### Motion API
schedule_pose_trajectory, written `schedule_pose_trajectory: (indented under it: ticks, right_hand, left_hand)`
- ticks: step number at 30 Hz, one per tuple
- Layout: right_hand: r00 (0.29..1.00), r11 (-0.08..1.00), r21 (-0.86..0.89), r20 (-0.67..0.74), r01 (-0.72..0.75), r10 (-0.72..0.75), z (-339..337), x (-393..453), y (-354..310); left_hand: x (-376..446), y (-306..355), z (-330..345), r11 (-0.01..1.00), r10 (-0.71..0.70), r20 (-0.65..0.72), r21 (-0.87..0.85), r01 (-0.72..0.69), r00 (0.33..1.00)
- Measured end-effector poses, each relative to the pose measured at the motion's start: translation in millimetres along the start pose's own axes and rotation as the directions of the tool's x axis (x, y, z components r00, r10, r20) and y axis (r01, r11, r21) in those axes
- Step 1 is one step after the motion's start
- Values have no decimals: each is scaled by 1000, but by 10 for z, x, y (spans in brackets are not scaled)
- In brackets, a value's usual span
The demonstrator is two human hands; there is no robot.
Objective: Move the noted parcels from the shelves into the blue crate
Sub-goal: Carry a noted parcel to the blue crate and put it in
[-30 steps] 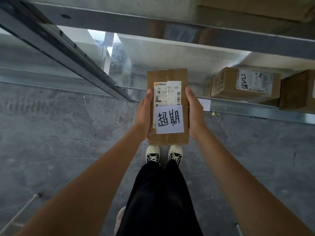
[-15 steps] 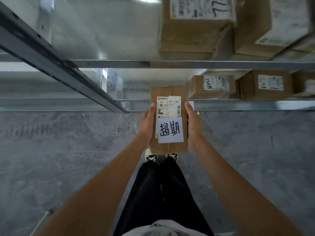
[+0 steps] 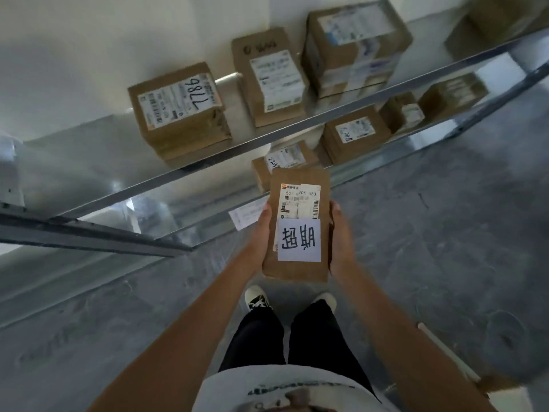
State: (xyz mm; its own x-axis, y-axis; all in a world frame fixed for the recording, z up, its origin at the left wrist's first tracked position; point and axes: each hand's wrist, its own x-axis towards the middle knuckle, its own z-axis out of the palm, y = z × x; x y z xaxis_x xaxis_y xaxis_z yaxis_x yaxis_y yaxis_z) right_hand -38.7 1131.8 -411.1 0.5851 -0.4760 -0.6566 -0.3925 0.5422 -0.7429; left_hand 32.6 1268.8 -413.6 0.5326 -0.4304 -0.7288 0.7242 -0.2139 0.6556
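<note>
Since half a second ago the view has swung up and to the right, so more of the metal shelves (image 3: pixel 285 130) now shows across the upper half of the frame, and the feet stand apart rather than together. Both hands keep the same hold on the noted parcel (image 3: pixel 298 224), a flat brown carton held in mid-air at centre frame, in front of the lower shelf edge and above the grey floor (image 3: pixel 445 233). The left hand (image 3: pixel 261 233) presses its left long side and the right hand (image 3: pixel 340 236) its right long side, fingers closed against the cardboard with the thumbs lying along the top edges. A white handwritten note (image 3: pixel 299 239) covers the lower half of the parcel's face, below a printed shipping label (image 3: pixel 299 200).

On the upper shelf, toward upper centre, sits a carton marked 7786 (image 3: pixel 178 111), with two more cartons to its right. Smaller cartons rest on the lower shelf at right of centre, one just behind the held parcel. The blue crate is not in view.
</note>
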Motion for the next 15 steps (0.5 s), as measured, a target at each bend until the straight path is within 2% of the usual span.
schedule_pose_trajectory:
  ticks: [3, 9, 15]
  right_hand:
    - [999, 997, 77, -54, 2, 2, -476, -39, -163]
    - [974, 973, 231, -218, -5, 56, -1449, -185, -679]
    - [946, 937, 349, -314, 32, 84, -2325, -285, -966]
  left_hand:
    - [13, 179, 595, 1000, -25, 79, 14, 24, 997]
    - [82, 285, 1808, 985, -64, 221, 173, 25, 973]
    - [106, 361, 2875, 926, -26, 277, 368, -81, 961]
